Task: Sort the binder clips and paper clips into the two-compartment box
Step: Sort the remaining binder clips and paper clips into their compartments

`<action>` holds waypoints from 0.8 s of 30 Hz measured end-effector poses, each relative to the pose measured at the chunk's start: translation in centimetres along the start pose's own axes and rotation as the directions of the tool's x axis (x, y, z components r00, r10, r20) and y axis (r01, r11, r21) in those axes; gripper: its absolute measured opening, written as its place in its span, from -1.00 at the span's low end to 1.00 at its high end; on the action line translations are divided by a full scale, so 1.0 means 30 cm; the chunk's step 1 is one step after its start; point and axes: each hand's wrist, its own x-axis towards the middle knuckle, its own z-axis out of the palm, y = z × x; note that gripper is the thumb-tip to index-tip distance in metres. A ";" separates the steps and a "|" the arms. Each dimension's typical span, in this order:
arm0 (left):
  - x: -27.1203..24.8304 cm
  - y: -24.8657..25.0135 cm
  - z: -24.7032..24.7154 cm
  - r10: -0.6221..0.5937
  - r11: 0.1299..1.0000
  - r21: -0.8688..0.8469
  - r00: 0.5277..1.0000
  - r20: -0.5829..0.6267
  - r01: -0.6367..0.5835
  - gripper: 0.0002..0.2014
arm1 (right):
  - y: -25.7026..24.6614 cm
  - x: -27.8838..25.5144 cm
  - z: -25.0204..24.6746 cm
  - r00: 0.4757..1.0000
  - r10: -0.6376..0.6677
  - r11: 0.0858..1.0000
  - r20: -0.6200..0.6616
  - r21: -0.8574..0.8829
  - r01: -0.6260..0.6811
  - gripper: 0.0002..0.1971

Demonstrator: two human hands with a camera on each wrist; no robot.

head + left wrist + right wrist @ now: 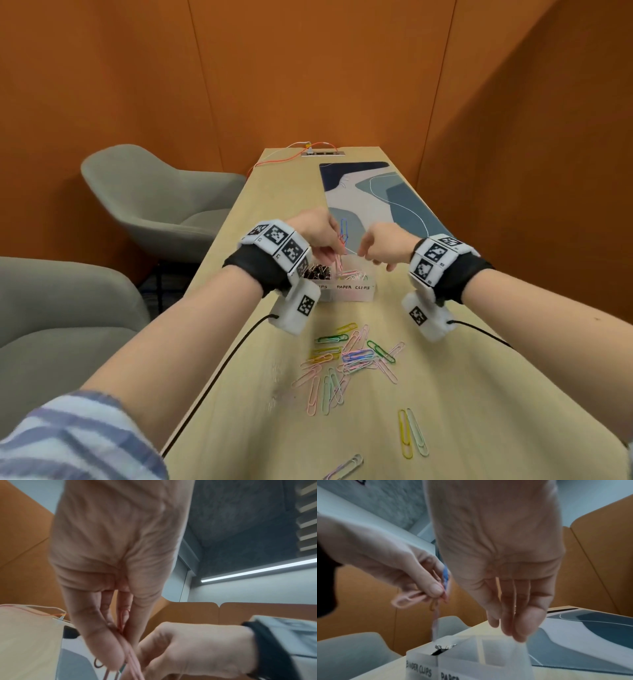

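Note:
A translucent two-compartment box (346,294) stands mid-table, its right half labelled "PAPER CLIPS". Black binder clips (317,272) fill the left compartment and coloured paper clips (352,274) lie in the right one. Above the box my left hand (334,245) pinches a small bunch of blue, red and pink paper clips (343,233); the pink ones dangle below the fingers (407,600). My right hand (368,257) hovers just right of it, over the paper-clip compartment (488,654), with fingers (522,626) hanging straight and holding nothing. Several loose paper clips (349,359) lie scattered on the table nearer me.
A patterned blue-grey mat (383,198) covers the table's far right. A power strip with orange cable (318,152) sits at the far end. Grey chairs (154,198) stand to the left, orange walls around. More clips (412,433) lie near the front edge.

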 end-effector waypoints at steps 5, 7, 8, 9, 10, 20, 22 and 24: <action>0.085 0.013 0.078 -0.066 0.997 0.046 0.998 0.009 0.065 -0.86 | 0.084 -0.077 -0.002 0.991 -0.021 0.999 -0.131 0.032 0.025 -0.65; 0.115 -0.007 0.107 -0.051 0.983 0.175 0.998 -0.042 0.057 -0.90 | 0.107 -0.100 0.003 0.995 -0.029 0.999 -0.094 0.043 0.034 -0.68; 0.135 -0.019 0.116 -0.047 0.970 0.235 0.997 -0.065 0.061 -0.81 | 0.115 -0.111 0.006 0.996 -0.037 0.998 -0.078 0.039 0.040 -0.70; 0.143 -0.025 0.120 -0.039 0.957 0.284 0.996 -0.077 0.059 -0.74 | 0.121 -0.120 0.011 0.997 -0.045 0.998 -0.068 0.032 0.047 -0.71; 0.139 -0.024 0.119 -0.035 0.945 0.321 0.997 -0.067 0.055 -0.70 | 0.124 -0.129 0.014 0.996 -0.057 0.998 -0.065 0.025 0.059 -0.72; -0.122 -0.023 0.092 0.062 0.943 0.326 0.998 0.017 -0.064 -0.74 | 0.042 -0.227 0.190 0.963 -0.149 0.974 0.224 -0.137 0.182 -0.48; -0.210 -0.066 0.112 0.012 0.923 0.380 0.994 0.111 -0.054 -0.74 | 0.009 -0.242 0.238 0.940 -0.182 0.960 0.288 -0.156 0.234 -0.28; -0.311 -0.111 0.138 -0.133 0.861 0.509 0.966 0.222 0.002 -0.58 | -0.018 -0.256 0.266 0.923 -0.203 0.932 0.326 -0.225 0.284 -0.15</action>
